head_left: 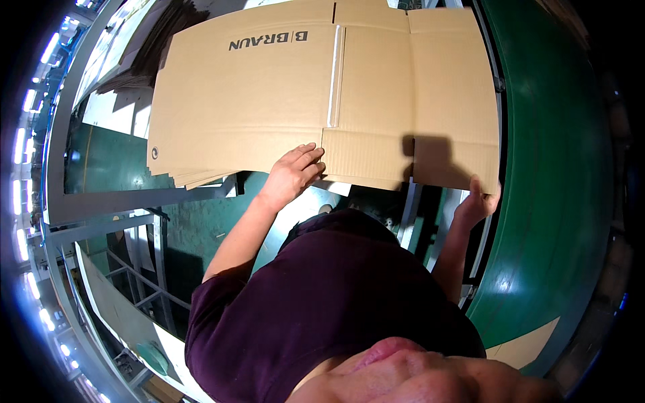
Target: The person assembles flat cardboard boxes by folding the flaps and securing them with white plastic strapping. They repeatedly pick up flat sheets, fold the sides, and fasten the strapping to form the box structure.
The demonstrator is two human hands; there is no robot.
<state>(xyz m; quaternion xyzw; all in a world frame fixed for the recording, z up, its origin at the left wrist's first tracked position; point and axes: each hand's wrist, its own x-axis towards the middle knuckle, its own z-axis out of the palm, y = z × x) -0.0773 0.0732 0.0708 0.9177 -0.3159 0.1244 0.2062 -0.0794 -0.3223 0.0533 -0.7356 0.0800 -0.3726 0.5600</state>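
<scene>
A flattened brown cardboard carton (242,94) lies in front of me, with dark print, a slot and crease lines across it. Several sheet edges fan out beneath its near left corner, so it tops a stack. My left hand (295,173) rests on its near edge left of the middle, fingers stretched out over the board. At the near right corner, my right hand (478,201) holds the carton's edge with the thumb raised along it; the other fingers are partly hidden by the board.
A green conveyor belt (551,168) runs along my right, with a piece of cardboard (527,342) on its near end. Another stack of flat cardboard (144,54) stands at the back left. Grey metal frame bars (127,205) surround my left side above a green floor (201,221).
</scene>
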